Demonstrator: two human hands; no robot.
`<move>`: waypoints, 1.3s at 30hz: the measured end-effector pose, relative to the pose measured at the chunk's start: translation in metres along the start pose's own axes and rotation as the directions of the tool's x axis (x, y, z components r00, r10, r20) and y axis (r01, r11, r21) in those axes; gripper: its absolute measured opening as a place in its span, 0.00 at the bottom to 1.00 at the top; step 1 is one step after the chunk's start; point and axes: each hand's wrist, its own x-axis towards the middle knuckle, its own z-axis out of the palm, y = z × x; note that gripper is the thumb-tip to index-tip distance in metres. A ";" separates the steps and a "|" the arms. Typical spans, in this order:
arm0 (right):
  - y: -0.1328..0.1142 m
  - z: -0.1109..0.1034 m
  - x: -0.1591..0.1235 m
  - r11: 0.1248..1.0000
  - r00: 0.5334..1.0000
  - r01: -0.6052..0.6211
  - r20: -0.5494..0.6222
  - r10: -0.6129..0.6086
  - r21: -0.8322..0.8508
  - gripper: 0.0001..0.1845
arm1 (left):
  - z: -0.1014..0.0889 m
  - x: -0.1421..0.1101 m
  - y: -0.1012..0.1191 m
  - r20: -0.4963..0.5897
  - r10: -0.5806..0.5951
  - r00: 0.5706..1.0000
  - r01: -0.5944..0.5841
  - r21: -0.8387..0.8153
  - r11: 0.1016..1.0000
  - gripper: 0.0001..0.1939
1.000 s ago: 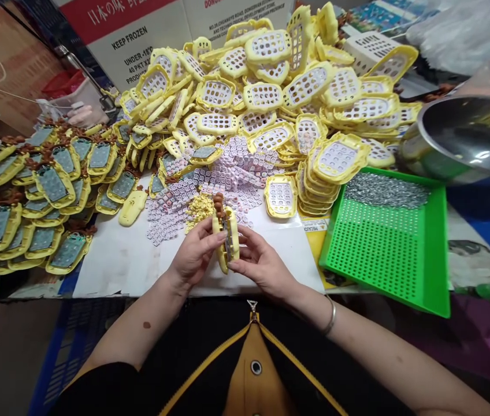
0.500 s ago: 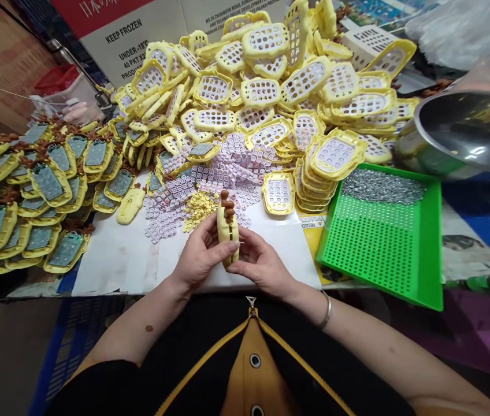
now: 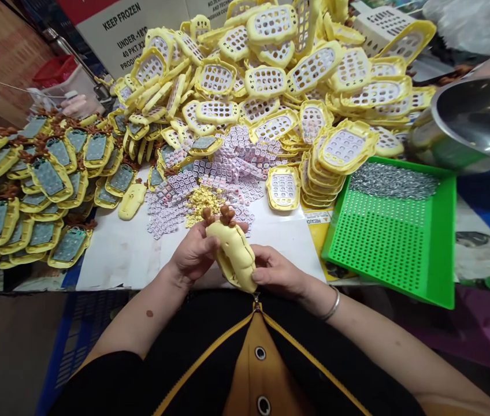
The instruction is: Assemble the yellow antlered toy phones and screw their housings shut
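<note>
Between my hands, over the table's front edge, is a pale yellow toy phone casing (image 3: 237,254) with brown antler-like knobs at its top. Its smooth outer side faces up and it is tilted. My left hand (image 3: 195,249) is closed on its upper left side, thumb on the face. My right hand (image 3: 277,270) grips the lower right edge between thumb and fingers. Just beyond lie small yellow pieces (image 3: 204,202) and lilac button sheets (image 3: 175,196). A single yellow casing half (image 3: 132,201) lies face down to the left.
Yellow frames with button holes (image 3: 266,81) are heaped at the back, some stacked (image 3: 344,147) at right. A green perforated tray (image 3: 383,242) holds many screws (image 3: 394,180). A steel bowl (image 3: 440,124) stands behind it. Casings with grey panels (image 3: 48,173) pile up on the left.
The casing has turned from edge-on to showing its smooth face, and it sits slightly lower and nearer to me. Both hands have kept hold of it. The view has shifted slightly.
</note>
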 end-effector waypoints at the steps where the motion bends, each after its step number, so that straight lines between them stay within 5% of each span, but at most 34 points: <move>1: -0.003 0.000 0.000 0.992 0.999 0.036 -0.011 -0.038 -0.118 0.29 | 0.001 0.000 0.000 -0.030 0.011 1.000 -0.011 -0.025 1.000 0.25; 5: -0.011 0.002 -0.001 0.706 0.927 0.114 -0.181 -0.330 -0.699 0.26 | 0.012 0.002 -0.007 -0.183 0.051 0.982 -0.061 -0.052 0.997 0.21; 8: -0.010 0.006 -0.001 0.491 0.863 0.060 -0.202 -0.463 -0.869 0.20 | 0.019 0.002 -0.012 -0.195 0.047 0.980 -0.057 -0.044 0.997 0.20; 11: -0.011 0.009 -0.001 0.374 0.837 0.102 -0.124 -0.533 -0.922 0.18 | 0.021 0.001 -0.011 -0.175 0.077 0.981 -0.083 -0.024 0.996 0.19; 16: -0.022 0.008 -0.001 0.397 0.851 0.175 -0.065 -0.522 -0.901 0.16 | 0.019 0.004 -0.003 -0.081 -0.001 0.997 0.006 0.055 0.998 0.20; 24: -0.023 0.006 -0.004 0.359 0.858 0.180 -0.032 -0.513 -0.916 0.16 | 0.025 0.003 -0.009 -0.195 0.027 0.980 -0.009 0.096 0.995 0.19; 29: -0.046 -0.007 -0.001 0.568 0.893 0.090 -0.187 -0.410 -0.818 0.27 | 0.026 0.000 -0.008 -0.149 -0.034 0.988 0.049 0.095 0.994 0.16; 32: -0.058 -0.010 0.002 0.662 0.880 0.045 -0.284 -0.380 -0.748 0.22 | 0.026 0.001 -0.011 -0.123 -0.063 0.990 0.078 0.123 0.989 0.17; 36: -0.060 -0.002 0.004 0.573 0.863 0.101 -0.215 -0.456 -0.813 0.16 | 0.028 0.002 -0.015 -0.121 -0.136 0.983 0.155 0.159 0.975 0.18; 39: -0.056 0.006 0.006 0.377 0.765 0.165 -0.123 -0.632 -0.911 0.15 | 0.032 0.001 -0.015 -0.095 -0.187 0.978 0.201 0.164 0.966 0.19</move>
